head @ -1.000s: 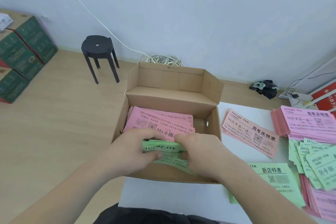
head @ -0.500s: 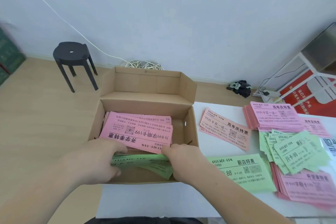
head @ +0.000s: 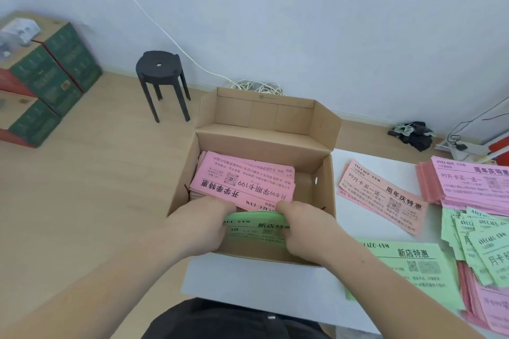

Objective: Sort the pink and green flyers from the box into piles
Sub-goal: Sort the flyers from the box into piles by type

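Observation:
An open cardboard box point(head: 327, 173) stands on the white table's left end. Inside lies a stack of pink flyers point(head: 245, 181) and, at the near wall, a bundle of green flyers point(head: 256, 228). My left hand point(head: 201, 226) grips the bundle's left end and my right hand point(head: 305, 228) grips its right end, both inside the box. On the table to the right lie a single pink flyer point(head: 382, 195), a green flyer pile point(head: 407, 264), a pink pile point(head: 468, 181), and mixed green flyers point(head: 479, 242) over pink ones.
The white table point(head: 264, 281) reaches my body at the near edge. A black stool point(head: 161, 74) and green cartons point(head: 46, 77) stand on the wooden floor at left. Coiled cable point(head: 259, 87) lies behind the box; dark cloth point(head: 413, 132) lies by the wall.
The green bundle now lies flatter with its printed face up between my hands. Both hands stay on its ends at the box's near wall.

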Demonstrator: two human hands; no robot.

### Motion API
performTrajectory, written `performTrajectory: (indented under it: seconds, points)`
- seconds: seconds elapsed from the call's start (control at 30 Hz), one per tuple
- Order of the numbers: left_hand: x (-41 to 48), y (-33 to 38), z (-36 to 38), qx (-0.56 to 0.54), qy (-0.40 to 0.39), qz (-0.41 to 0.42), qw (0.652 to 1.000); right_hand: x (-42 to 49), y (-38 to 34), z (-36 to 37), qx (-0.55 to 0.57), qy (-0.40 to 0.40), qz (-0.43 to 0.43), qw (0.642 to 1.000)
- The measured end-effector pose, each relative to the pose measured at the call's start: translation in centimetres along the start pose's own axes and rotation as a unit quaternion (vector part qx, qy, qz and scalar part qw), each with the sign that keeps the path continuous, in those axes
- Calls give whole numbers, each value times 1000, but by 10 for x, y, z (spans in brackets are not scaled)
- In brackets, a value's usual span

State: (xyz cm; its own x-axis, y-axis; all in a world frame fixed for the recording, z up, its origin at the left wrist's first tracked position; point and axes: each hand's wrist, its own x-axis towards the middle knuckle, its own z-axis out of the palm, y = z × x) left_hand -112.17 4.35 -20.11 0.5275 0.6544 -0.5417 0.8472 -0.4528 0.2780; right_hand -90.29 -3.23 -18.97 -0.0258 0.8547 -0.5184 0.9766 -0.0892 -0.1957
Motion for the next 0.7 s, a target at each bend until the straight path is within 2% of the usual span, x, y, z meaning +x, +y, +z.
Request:
performTrajectory:
  seconds: [0.1,0.2,0.3,0.4,0.47,0.53,0.63,0.7]
  points:
    - [-2,5,-6,-20,32,-7,999,-1,0,0,27,11,0,1000]
    - [-15,9,-25,9,81,-12,997,-8,4,-14,83,40,-10,996]
    - [-35,23,-56,21,141,-5,990,-22,17,-45,102,117,-23,988]
    - [-49,66,-84,-41,182,19,982,-48,59,-68,145,242,-42,958]
    - [-50,110,-94,-91,174,41,980,-70,96,-76,212,308,-51,926]
    - [-38,154,-91,-130,159,71,976,-95,137,-79,309,328,-21,892]
    - [-7,210,-65,-177,101,101,974,-125,192,-66,420,308,41,853]
    - [19,238,-38,-184,43,93,978,-136,223,-43,429,273,89,857]
